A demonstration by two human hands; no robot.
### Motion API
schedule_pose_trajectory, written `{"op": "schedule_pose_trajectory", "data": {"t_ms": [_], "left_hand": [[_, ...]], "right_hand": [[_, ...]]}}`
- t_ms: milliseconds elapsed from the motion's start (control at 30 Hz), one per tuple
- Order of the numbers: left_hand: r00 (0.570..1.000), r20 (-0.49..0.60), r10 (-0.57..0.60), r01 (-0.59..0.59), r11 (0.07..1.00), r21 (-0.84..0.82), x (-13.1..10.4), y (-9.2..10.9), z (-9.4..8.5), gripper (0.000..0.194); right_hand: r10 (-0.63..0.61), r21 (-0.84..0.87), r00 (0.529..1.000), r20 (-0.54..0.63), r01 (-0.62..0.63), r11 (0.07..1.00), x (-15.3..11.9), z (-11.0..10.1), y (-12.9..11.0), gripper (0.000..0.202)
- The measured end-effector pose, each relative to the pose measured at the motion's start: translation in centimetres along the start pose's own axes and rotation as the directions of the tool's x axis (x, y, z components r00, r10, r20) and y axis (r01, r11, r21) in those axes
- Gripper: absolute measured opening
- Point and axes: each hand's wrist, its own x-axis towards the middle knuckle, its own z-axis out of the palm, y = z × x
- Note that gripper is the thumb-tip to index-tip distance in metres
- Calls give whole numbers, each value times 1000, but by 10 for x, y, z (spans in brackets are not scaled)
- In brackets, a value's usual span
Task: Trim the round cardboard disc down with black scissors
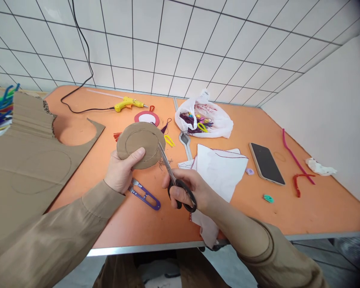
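A round cardboard disc (142, 140) with a smaller circle drawn on it is held up over the orange table. My left hand (121, 172) grips its lower left edge, thumb on top and fingers beneath. Black-handled scissors (184, 194) are in my right hand (192, 186), with fingers through the handles. The blades point up and left, and their tip lies at the disc's right part, near the drawn line. Below the disc, a purple-handled tool (145, 195) lies on the table close to my left hand.
Cut cardboard sheet (27, 160) at left; yellow glue gun (129, 104) with a cord behind. A plastic bag (219, 120) of threads, white fabric (219, 168), a phone (267, 163) and pipe cleaners (297, 158) lie to the right. A pink ring (157, 116) is behind the disc.
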Motion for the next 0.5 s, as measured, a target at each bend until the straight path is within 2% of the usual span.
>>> {"op": "schedule_pose_trajectory", "data": {"t_ms": [233,500], "left_hand": [[999,27,23,-24,999,35,1,2,-2,36],[990,-60,-124,117,988,-103,-2,4,6,37]], "right_hand": [[10,17,1000,10,-10,1000,0,-1,0,32],[-1,23,1000,5,1,1000,0,-1,-1,35]]}}
